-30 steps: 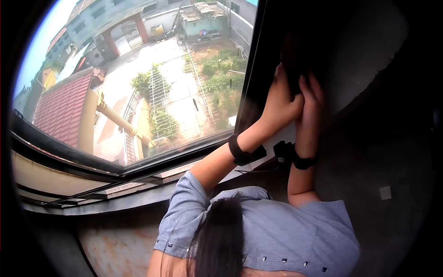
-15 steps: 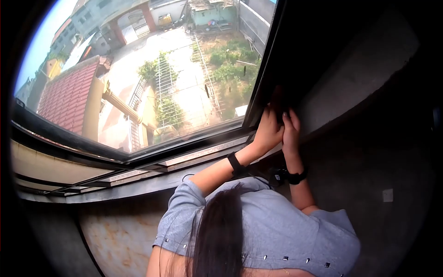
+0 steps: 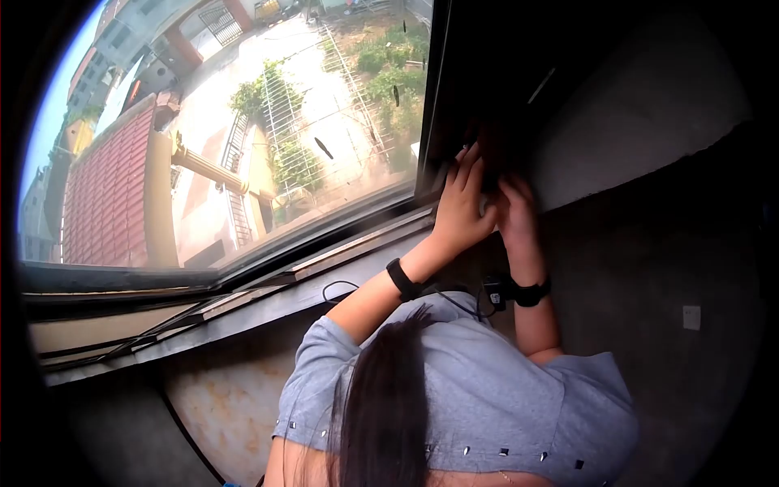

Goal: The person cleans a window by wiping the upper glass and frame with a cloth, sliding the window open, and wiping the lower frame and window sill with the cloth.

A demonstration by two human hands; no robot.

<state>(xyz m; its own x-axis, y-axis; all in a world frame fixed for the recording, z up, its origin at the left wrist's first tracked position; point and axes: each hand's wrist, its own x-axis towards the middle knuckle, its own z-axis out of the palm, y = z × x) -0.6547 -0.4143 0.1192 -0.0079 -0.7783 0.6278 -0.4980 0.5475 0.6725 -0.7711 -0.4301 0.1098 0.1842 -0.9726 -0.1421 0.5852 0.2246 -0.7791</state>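
Observation:
My left hand (image 3: pixel 462 203) reaches up beside the dark window frame (image 3: pixel 432 105), its fingers stretched out and slightly apart, the tips fading into a dark reddish-brown area. Close to its right is my right hand (image 3: pixel 517 213), with bent fingers partly lost in shadow. Whatever lies between or under the fingertips is too dark to make out. Each wrist has a black band: one on the left wrist (image 3: pixel 403 279) and one on the right (image 3: pixel 531 292), where a small black box (image 3: pixel 494 293) with a thin cable is attached.
The window glass (image 3: pixel 324 146) fills the upper left, with a sunlit yard and red tiled roof beyond. A pale sill (image 3: pixel 170 345) runs below it. A grey wall patch (image 3: pixel 649 122) stands at right, and a wall socket (image 3: pixel 691 317) lower right.
The view has shifted, and the yard outside sits higher. My hands have moved down from where they were a second ago. The left fingers have spread, and the hands are slightly farther apart.

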